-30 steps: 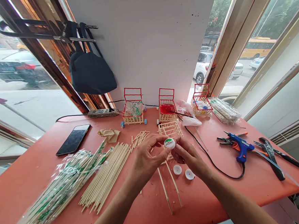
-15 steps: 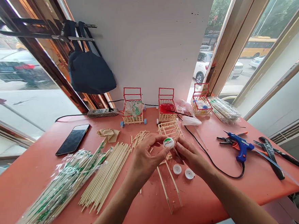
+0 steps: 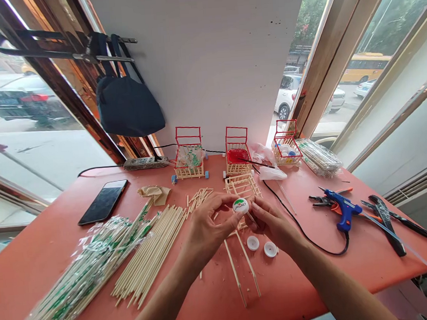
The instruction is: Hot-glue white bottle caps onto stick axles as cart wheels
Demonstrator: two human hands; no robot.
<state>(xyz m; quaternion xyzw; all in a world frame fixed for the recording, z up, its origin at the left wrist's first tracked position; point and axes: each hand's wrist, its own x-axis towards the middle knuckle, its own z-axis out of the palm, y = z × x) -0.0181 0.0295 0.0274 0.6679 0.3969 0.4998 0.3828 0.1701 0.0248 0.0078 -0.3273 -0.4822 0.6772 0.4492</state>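
White cap (image 3: 240, 205), green-printed, one: pinched between thumb and forefinger of my left hand (image 3: 208, 223), printed face showing; my right hand (image 3: 278, 226) has its fingers drawn together just beside it, though what they grasp I cannot tell. Nearer me than my fingertips: two loose caps (image 3: 270, 249), also white; just beyond my fingers: a stick frame (image 3: 241, 181). Left of them: bare sticks (image 3: 150, 257); right: a blue glue gun (image 3: 345, 211); farther beyond: three red-handled carts (image 3: 239, 161).
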